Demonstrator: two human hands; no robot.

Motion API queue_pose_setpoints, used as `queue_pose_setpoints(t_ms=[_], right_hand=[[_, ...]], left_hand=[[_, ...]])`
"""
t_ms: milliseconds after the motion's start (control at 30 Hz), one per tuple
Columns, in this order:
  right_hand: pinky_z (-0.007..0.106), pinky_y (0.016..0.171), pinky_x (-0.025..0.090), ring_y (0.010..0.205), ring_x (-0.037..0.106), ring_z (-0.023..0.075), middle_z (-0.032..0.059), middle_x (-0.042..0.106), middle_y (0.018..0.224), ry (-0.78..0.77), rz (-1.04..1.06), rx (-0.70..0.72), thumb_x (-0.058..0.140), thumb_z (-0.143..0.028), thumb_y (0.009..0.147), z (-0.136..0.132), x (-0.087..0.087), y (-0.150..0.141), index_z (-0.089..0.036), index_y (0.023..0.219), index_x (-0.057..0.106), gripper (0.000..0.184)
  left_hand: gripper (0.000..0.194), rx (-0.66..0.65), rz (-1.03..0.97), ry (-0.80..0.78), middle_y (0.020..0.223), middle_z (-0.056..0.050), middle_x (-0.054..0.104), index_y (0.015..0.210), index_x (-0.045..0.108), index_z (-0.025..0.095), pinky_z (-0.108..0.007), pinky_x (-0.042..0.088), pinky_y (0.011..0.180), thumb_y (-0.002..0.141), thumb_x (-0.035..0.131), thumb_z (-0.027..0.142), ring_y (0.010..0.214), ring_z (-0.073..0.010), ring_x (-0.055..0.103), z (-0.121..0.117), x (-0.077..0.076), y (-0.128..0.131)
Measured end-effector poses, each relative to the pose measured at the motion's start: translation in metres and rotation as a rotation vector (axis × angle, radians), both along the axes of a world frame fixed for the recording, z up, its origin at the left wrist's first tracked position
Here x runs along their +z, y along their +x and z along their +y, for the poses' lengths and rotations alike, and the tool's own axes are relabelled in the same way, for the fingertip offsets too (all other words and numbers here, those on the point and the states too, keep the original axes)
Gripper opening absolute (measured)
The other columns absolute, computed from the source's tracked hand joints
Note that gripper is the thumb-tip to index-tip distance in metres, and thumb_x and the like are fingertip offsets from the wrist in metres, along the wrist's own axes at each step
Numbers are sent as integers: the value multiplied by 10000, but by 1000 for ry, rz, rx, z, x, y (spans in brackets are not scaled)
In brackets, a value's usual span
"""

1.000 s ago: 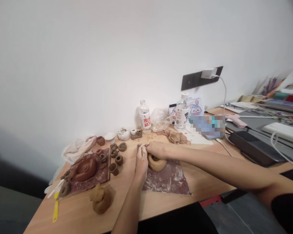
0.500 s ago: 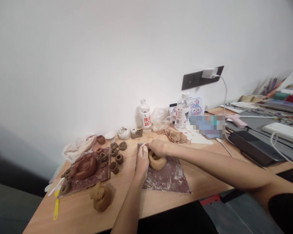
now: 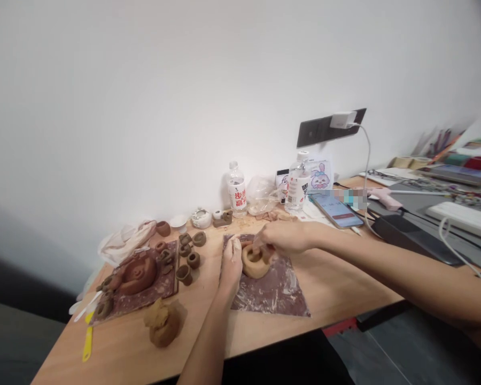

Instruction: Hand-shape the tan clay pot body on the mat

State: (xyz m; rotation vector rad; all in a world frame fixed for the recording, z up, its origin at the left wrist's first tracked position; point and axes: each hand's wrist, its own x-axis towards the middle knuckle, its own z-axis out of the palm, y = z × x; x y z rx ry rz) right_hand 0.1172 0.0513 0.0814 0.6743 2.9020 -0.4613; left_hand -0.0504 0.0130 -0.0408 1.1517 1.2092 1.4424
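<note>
"Where's the bowl (image 3: 256, 271)?"

"On the mat (image 3: 272, 299), left of its middle and nearer its back edge than its front. The opening faces up."

"And your left hand (image 3: 233, 262)?"

"Along the bowl's left side, fingers nearly straight and kept together, with pale smears over the tips. I have it spread flat there — a palm set beside the bowl, not curled round it."

"What about the right hand (image 3: 286, 236)?"

"It comes in across the mat's right edge, with the fingers bent down to the bowl's rim on the right. The tips seem to dip into the opening, but they're small from up here — I can't tell whether I'm pinching the rim or only touching it."

"What else is on the desk (image 3: 336, 289)?"

"A lump (image 3: 164, 326) near the front edge, left of my left forearm. A yellow knife (image 3: 87, 342) lies by the left edge. The other mat (image 3: 160, 289) is near that edge too, with a red pot (image 3: 142, 282) on it, and small cups (image 3: 184, 275) stand just beside its right edge."

"And at the back?"

"Two bottles (image 3: 237, 195) upright near the back edge, and right of them a phone (image 3: 342, 214), lying flat."
</note>
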Motion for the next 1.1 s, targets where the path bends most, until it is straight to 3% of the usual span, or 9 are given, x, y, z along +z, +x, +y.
queue_pose_setpoints(t_ms=[167,500,667,900,1100], right_hand=[[270,620,343,780,625,198,77,722,933,103,-102,123,624,-67,739,-4,-14,-10,-171,993,689,282],[278,534,262,644,587,175,83,712,778,221,-153,132,553,-45,778,-1,-29,-14,-147,914,677,211],[281,526,248,622,583,174,68,708,775,275,-114,157,543,-91,804,-1,-32,-12,-161,990,645,223],[281,561,295,689,617,187,87,717,844,231,-52,177,596,-132,788,-2,-36,-5,-159,1011,626,227],[274,544,245,646,572,174,69,697,787,189,-106,87,658,-176,768,-5,-33,-15,-160,909,654,142]], left_hand=[[389,15,48,25,1095,-108,690,1023,649,169,-378,431,1004,868,522,502,1095,-252,607,2,-2,-3],[371,23,83,31,1098,-92,687,1010,644,189,-367,424,1011,881,497,504,1104,-242,597,3,-5,-3],[393,22,100,27,1101,-100,682,1016,632,176,-371,436,995,882,480,513,1081,-242,605,1,-2,-3],[400,28,112,22,1092,-94,691,1020,633,180,-362,440,993,886,469,520,1079,-236,611,3,-4,-4],[407,29,125,13,1178,-125,654,1075,608,159,-366,402,1042,893,460,491,1155,-239,574,2,-3,-4]])
